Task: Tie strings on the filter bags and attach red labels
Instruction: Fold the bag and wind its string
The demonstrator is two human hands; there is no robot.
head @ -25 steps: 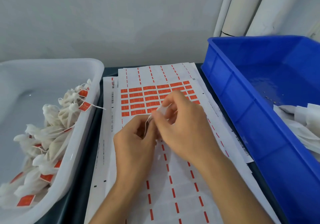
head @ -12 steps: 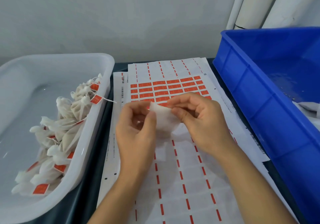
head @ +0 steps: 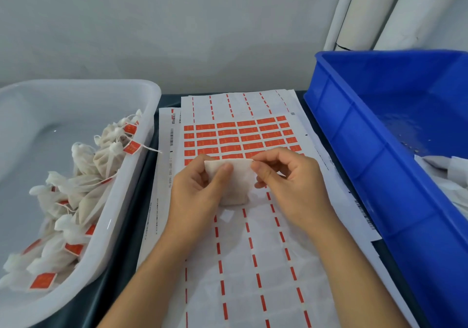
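Note:
A white filter bag is held flat above the label sheet, stretched between both hands. My left hand pinches its left top edge with thumb and fingers. My right hand pinches its right top corner between thumb and forefinger. Rows of red labels fill the sheet's upper part just behind the hands; the nearer part of the sheet holds only peeled white backing with red dashes. No string shows clearly on the held bag.
A white tub on the left holds several tied bags with red labels. A blue crate on the right holds several untied white bags. White pipes stand at the back right against the wall.
The hands have drawn apart and spread the bag out flat between them; a second ago it was bunched between the fingers. The view has shifted slightly.

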